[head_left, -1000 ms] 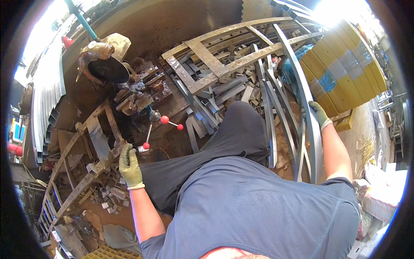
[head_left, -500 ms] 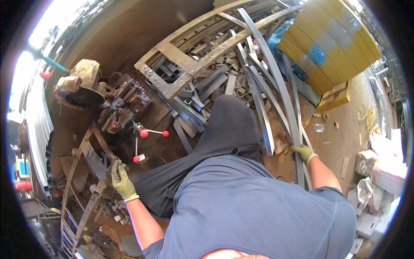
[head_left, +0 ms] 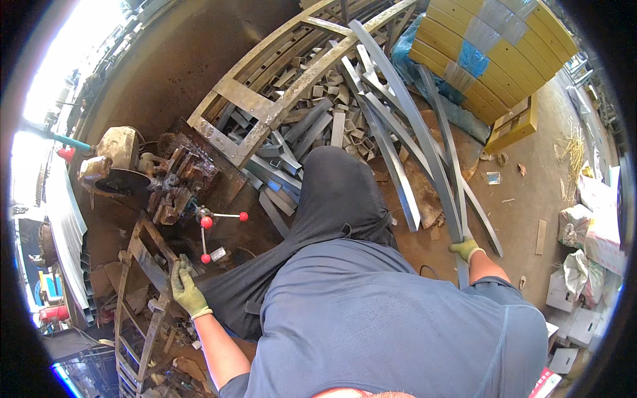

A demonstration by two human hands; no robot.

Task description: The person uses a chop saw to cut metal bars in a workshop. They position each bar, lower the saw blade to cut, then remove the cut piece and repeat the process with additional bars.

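My left hand (head_left: 188,292), in a pale yellow-green glove, rests at the end of a rusty metal frame (head_left: 150,264); its fingers are stretched out, and a small grey piece shows beside the fingertips. On the right, my gloved right hand (head_left: 466,249) is closed around the near end of a long grey metal tube (head_left: 451,156). Another long tube (head_left: 406,99) crosses over beside it and ends close to my fingers. More silvery tubes (head_left: 391,166) lean across the pile. Ahead of my left hand stands a grimy cutting machine (head_left: 174,179) with red-knobbed levers (head_left: 207,223).
Short cut tube pieces (head_left: 312,132) are heaped inside a rusty rack (head_left: 249,99) ahead. Yellow slatted stacks (head_left: 488,53) with plastic wrap stand at far right. White boxes and bags (head_left: 584,292) line the right side. My bent knee (head_left: 342,186) sits between the machine and the tubes.
My right hand has shifted slightly down at the tubes, and a tube end now shows just ahead of it. My left hand has dropped slightly along the frame. The whole view has shifted a little.
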